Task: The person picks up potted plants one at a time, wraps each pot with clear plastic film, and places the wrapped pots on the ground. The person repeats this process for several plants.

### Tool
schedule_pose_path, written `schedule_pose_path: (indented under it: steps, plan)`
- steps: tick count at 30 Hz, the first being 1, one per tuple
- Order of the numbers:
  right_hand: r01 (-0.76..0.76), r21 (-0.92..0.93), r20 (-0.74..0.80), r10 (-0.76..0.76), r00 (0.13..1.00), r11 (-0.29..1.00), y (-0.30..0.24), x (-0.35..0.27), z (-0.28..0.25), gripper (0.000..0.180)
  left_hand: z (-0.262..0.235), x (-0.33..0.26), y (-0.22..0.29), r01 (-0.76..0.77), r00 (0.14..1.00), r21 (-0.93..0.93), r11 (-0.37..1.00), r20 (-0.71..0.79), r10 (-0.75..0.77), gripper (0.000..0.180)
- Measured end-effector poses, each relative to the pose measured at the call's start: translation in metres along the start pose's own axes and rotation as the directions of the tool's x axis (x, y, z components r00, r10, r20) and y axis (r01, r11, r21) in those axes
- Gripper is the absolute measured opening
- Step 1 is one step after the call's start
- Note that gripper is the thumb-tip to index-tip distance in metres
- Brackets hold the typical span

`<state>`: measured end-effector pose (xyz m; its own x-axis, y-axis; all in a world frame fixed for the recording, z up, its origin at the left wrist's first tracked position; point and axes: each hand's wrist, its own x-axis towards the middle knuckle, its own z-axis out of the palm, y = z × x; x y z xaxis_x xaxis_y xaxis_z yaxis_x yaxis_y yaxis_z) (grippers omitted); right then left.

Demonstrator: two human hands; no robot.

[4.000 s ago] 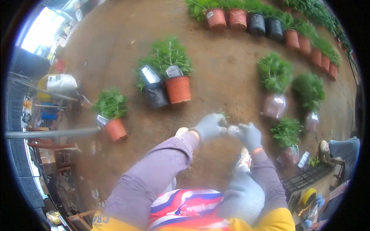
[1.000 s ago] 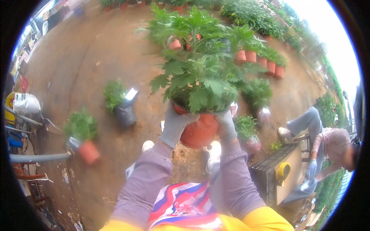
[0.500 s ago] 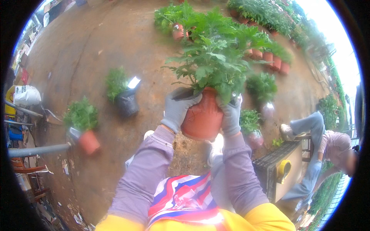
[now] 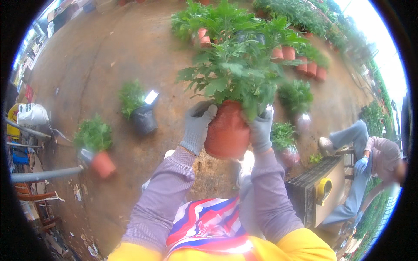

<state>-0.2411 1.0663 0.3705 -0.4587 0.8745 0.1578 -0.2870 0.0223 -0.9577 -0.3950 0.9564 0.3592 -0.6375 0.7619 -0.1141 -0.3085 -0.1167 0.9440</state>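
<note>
Now both gloved hands grip terracotta pot.

Single head-worn fisheye view, looking steeply down and forward from above the person's chest. Sleeved forearms enter from 6 o'clock; the pot sits close, near centre. Bare ground spreads toward 11 o'clock, bending at the rim. A seated person lies farther off at 3 o'clock.

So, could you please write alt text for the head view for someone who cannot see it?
Two gloved hands, left hand and right hand, hold up an orange pot with a leafy green plant above a dirt floor. Other potted plants stand around, and a seated person is at right.
</note>
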Motion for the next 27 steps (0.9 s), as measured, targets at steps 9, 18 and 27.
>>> schedule_pose_path:
  steps: [9, 18, 27]
  plan:
    - [0.152, -0.376, 0.075, -0.134, 0.988, 0.914, -0.013, -0.007, 0.013, 0.021, -0.008, 0.007, 0.002, 0.02, 0.965, 0.335, 0.942, 0.241, -0.107, 0.037]
    - [0.161, -0.477, 0.204, -0.07, 0.977, 0.864, -0.03, -0.008, 0.026, 0.027, -0.024, 0.02, -0.042, 0.171, 0.953, -0.341, 0.924, 0.295, -0.067, 0.047]
    - [-0.139, -0.268, -0.043, 0.133, 0.99, 0.953, -0.015, -0.005, 0.019, 0.03, -0.019, 0.02, -0.029, 0.046, 0.966, -0.264, 0.963, 0.259, 0.025, 0.048]
